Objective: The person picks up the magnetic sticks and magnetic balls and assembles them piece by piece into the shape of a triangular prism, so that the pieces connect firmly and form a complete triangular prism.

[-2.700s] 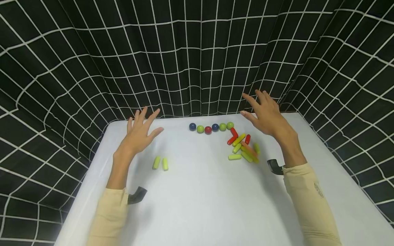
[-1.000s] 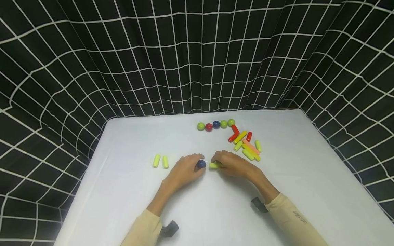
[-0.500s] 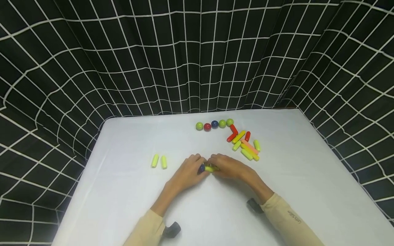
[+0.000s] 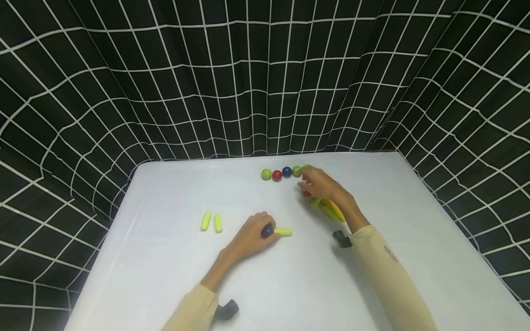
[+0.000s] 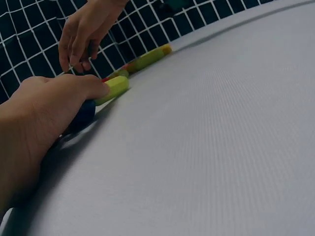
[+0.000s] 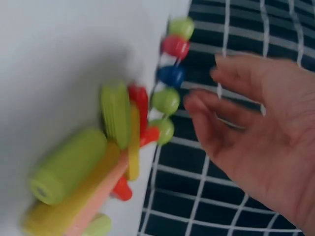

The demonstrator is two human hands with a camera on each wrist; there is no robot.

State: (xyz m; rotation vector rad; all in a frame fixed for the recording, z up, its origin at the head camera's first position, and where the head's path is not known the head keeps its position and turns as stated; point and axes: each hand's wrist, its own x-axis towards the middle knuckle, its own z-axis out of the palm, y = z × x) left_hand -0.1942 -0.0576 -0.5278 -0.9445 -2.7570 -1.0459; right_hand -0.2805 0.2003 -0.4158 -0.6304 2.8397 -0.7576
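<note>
My left hand (image 4: 251, 236) grips a dark blue ball (image 4: 267, 231) low over the middle of the white table. A yellow-green stick (image 4: 283, 232) juts from the ball to the right, and in the left wrist view my thumb lies along the stick's near end. Farther right, my right hand (image 4: 320, 185) hovers over the pile of coloured sticks with bent fingers and nothing between them. Its fingertips overlap the row's right end in the head view. The right wrist view, blurred, has the hand (image 6: 261, 113) beside green balls (image 6: 166, 101) and a blue ball (image 6: 171, 74).
Along the back edge runs a row with a green ball (image 4: 266, 174), a red ball (image 4: 277, 175) and others. Two yellow-green sticks (image 4: 211, 222) lie at left. Green and yellow sticks (image 4: 330, 211) show under my right wrist. A black grid curtain (image 4: 232, 82) surrounds the table (image 4: 265, 285).
My left hand took the end blue ball from the row and brought it together with the stick. My right hand has since let go of the stick and moved up to the pile.
</note>
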